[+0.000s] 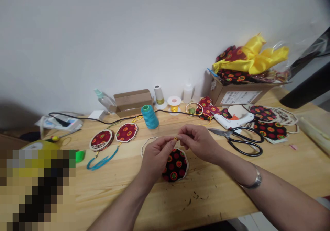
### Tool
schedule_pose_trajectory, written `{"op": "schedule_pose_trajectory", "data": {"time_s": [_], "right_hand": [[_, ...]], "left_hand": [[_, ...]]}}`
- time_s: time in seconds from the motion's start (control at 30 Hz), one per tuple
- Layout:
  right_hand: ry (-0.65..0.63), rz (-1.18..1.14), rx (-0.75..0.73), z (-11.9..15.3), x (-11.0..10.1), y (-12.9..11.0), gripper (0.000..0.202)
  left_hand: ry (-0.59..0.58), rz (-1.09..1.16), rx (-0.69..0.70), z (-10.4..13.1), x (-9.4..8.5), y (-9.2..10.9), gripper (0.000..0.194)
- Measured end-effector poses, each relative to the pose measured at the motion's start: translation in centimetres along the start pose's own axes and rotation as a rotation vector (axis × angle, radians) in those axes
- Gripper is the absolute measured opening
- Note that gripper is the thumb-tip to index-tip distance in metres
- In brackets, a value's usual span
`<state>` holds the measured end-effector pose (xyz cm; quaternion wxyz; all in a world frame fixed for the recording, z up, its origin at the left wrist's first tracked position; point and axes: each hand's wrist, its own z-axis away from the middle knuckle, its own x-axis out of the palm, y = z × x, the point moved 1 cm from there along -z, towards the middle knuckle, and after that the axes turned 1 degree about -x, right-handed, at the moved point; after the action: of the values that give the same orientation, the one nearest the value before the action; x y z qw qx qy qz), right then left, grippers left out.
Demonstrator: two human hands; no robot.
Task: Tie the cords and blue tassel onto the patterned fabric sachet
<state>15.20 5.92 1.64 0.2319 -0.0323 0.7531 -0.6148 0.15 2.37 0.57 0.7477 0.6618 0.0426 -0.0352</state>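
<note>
My left hand (157, 154) and my right hand (197, 142) meet above the middle of the table, thumbs and forefingers pinched close together. Between the fingertips shows a bit of yellow cord (175, 139), held by my left hand; the right fingertips touch at the same spot, and what they grip is too small to tell. Just below the hands lies a black fabric piece with red and orange flowers (176, 165), in a pale scalloped frame and partly covered by my left hand. A thin pale scalloped frame (145, 146) lies behind my left hand.
Black-handled scissors (243, 140) and a white glue gun (233, 121) lie at the right. A teal thread cone (150, 117) stands behind the hands. Finished red ornaments (101, 140) lie left. At the back right, a cardboard box (237, 92) holds yellow and patterned fabric.
</note>
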Motion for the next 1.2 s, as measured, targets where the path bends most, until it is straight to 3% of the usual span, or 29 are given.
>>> {"op": "schedule_pose_trajectory", "data": {"time_s": [0.27, 0.43, 0.63, 1.2], "right_hand": [[0.014, 0.051, -0.001, 0.11, 0.19, 0.17, 0.013], [-0.029, -0.15, 0.075, -0.16, 0.32, 0.3, 0.022], [-0.048, -0.318, 0.196, -0.39, 0.6, 0.5, 0.016], [-0.041, -0.254, 0.117, -0.24, 0.71, 0.71, 0.016]], "left_hand": [[0.059, -0.103, 0.12, -0.09, -0.19, -0.09, 0.014], [0.103, -0.098, 0.07, -0.06, -0.38, -0.18, 0.017], [0.117, -0.053, 0.045, -0.18, -0.39, -0.26, 0.018], [0.108, -0.011, 0.052, -0.03, -0.23, -0.27, 0.018]]}}
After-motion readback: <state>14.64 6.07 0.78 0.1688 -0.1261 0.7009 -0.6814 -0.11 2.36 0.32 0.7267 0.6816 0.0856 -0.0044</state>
